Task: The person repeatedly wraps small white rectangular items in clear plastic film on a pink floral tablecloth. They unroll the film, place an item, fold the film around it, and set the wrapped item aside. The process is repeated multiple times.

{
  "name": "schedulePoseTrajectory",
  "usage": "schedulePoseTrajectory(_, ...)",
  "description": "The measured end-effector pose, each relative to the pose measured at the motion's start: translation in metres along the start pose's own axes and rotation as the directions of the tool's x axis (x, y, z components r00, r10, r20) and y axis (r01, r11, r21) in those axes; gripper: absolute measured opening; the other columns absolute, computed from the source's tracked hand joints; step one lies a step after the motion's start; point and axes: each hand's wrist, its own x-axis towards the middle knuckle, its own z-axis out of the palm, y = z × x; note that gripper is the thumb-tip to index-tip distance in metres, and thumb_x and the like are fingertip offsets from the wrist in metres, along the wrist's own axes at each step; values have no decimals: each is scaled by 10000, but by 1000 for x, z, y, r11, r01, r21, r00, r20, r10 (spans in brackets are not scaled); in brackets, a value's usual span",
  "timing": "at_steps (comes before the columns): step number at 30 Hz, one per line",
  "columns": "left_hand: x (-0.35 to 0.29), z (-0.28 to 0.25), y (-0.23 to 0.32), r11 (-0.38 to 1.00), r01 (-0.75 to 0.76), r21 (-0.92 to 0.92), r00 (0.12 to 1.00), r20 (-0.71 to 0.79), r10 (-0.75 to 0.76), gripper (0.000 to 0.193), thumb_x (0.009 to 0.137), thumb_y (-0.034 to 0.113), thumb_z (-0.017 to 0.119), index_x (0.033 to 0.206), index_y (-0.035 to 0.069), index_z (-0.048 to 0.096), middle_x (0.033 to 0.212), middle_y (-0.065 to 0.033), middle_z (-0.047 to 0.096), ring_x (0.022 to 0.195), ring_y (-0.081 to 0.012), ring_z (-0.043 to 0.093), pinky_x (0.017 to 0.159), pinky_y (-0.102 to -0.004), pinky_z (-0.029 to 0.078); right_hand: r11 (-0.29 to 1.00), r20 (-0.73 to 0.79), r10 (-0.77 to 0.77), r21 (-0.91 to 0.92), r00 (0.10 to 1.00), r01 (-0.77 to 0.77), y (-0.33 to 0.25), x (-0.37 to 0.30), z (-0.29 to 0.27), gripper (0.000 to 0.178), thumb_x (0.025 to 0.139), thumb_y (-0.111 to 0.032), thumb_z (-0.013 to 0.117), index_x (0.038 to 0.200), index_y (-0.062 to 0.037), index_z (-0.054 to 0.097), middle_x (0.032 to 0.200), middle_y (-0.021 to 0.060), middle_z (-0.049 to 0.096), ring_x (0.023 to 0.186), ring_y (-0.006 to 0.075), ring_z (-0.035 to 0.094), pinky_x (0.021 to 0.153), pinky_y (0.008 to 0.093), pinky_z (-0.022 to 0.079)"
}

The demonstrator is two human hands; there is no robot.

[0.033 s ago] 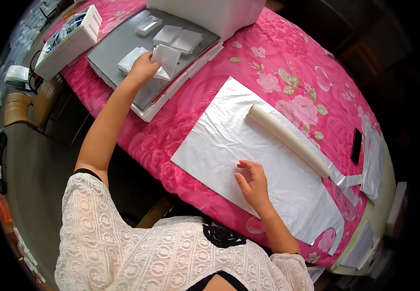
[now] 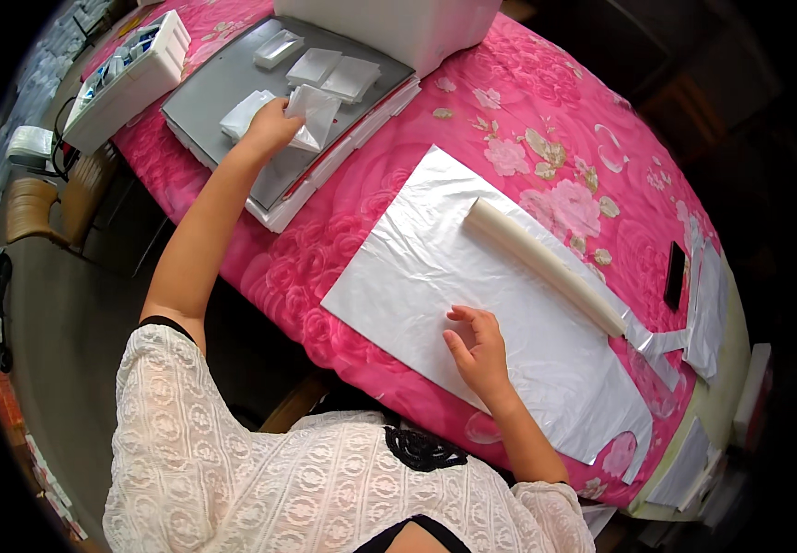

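My left hand [image 2: 274, 127] reaches to the grey board at the far left and pinches a folded clear plastic bag [image 2: 314, 111], or a small stack of them. Right beside that hand lies another pile of folded plastic [image 2: 245, 112]. Further back on the board are more folded stacks [image 2: 351, 79]. Over the silvery-white plastic sheet [image 2: 408, 249] my right hand [image 2: 480, 352] hovers or rests lightly, fingers loosely curved and apart, holding nothing. A pale cardboard-like tube [image 2: 546, 267] lies slantwise across the sheet, beyond that hand.
The grey board [image 2: 233, 78] lies on flat white boxes. Behind it stands a large white box [image 2: 408, 32]; at left, a white bin [image 2: 136, 88] of small items. A black phone [image 2: 676, 276] lies on the pink floral tablecloth [image 2: 509, 101] at right. A wooden chair [image 2: 35, 210] stands left.
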Motion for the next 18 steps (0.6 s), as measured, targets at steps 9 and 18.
schedulePoseTrajectory(9, -7, 11, 43, 766, -196, 612, 928, -136, 347, 481, 760, 224, 649, 1176, 11, 534, 1169, -177, 557, 1086, -354, 532, 915, -418, 430, 958, -207, -123, -278, 971, 62, 33, -5, -49, 421, 744, -91, 679, 1142, -36, 554, 1129, 136, 573, 1099, 321, 483, 956, 406, 373)
schedulePoseTrajectory(18, -168, 122, 122, 625, -780, -36, 596, 263, 758, 469, 766, 77, 671, 1201, 13, 506, 1249, -157, 501, 1151, -332, 478, 977, -376, 393, 699, -236, 0, -695, 972, -169, 98, -29, -169, 472, 711, -188, 728, 1141, -54, 587, 930, 125, 590, 897, 299, 541, 819, 395, 447)
